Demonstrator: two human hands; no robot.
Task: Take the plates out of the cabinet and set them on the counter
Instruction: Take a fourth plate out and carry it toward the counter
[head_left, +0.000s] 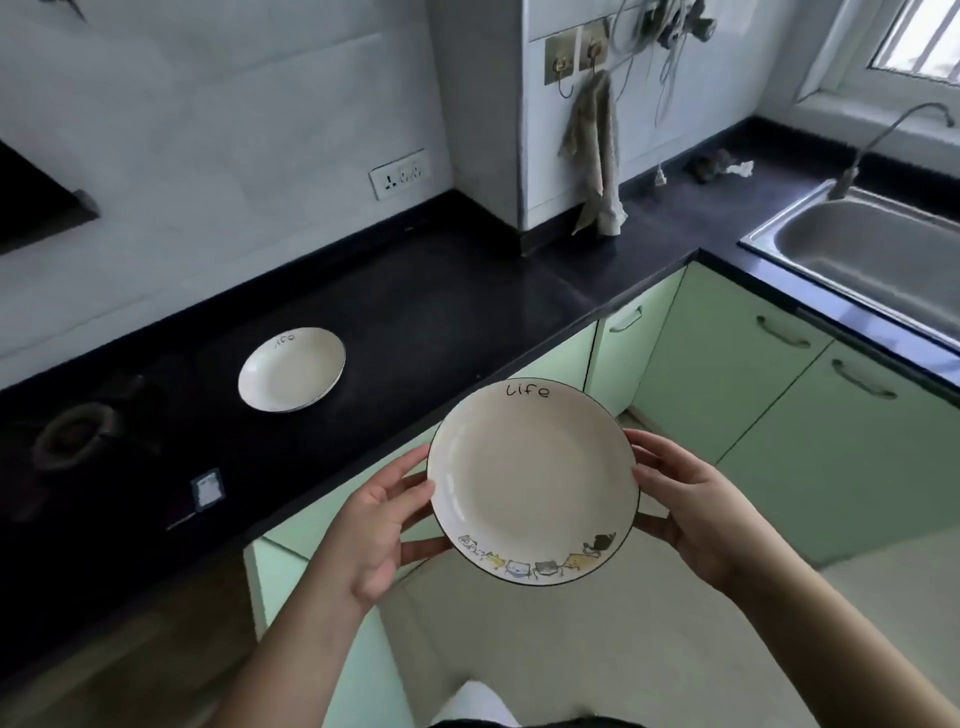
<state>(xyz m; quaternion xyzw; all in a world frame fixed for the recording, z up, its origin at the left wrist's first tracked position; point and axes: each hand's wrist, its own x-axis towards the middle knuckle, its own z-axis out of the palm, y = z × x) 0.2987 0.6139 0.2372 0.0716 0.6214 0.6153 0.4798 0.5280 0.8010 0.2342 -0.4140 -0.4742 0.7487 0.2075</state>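
I hold a white plate (530, 480) with a dark rim, the word "life" and small cartoon cats, in the air just off the counter's front edge. My left hand (382, 535) grips its left rim and my right hand (691, 512) grips its right rim. A second matching plate (292, 369) lies flat on the black counter (441, 312), to the left of and beyond the held one. The green cabinet doors (769, 395) below the counter are in view.
A gas burner (72, 434) sits at the counter's left. A steel sink (872, 254) with a tap is at the right. A cloth (597, 156) hangs from wall hooks in the corner. A small white tag (208, 488) lies near the counter's front edge.
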